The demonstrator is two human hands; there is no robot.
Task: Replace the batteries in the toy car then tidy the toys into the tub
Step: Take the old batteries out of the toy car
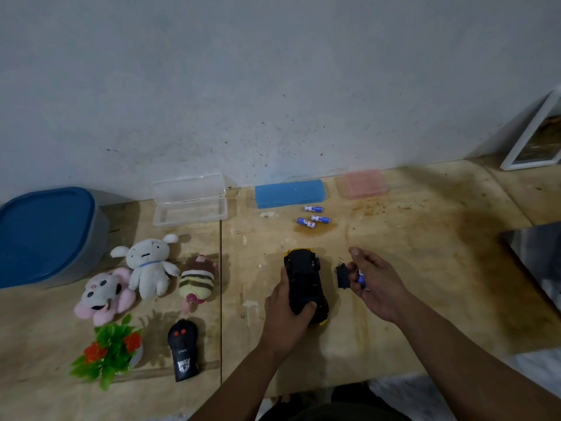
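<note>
1. One left hand (291,302) grips the upside-down toy car (305,284) on the worktop (409,268).
2. Right hand (372,284), just beside the car, pinches a battery (361,276).
3. Battery step now; next, I think, fit it in.

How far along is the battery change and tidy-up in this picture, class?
Done: the car lies upside down and its cover is off; three batteries lie loose on the table. In hand: the left hand steadies the car, the right hand holds the cover and a battery. Left: closing the car and moving the toys into the tub.
</note>
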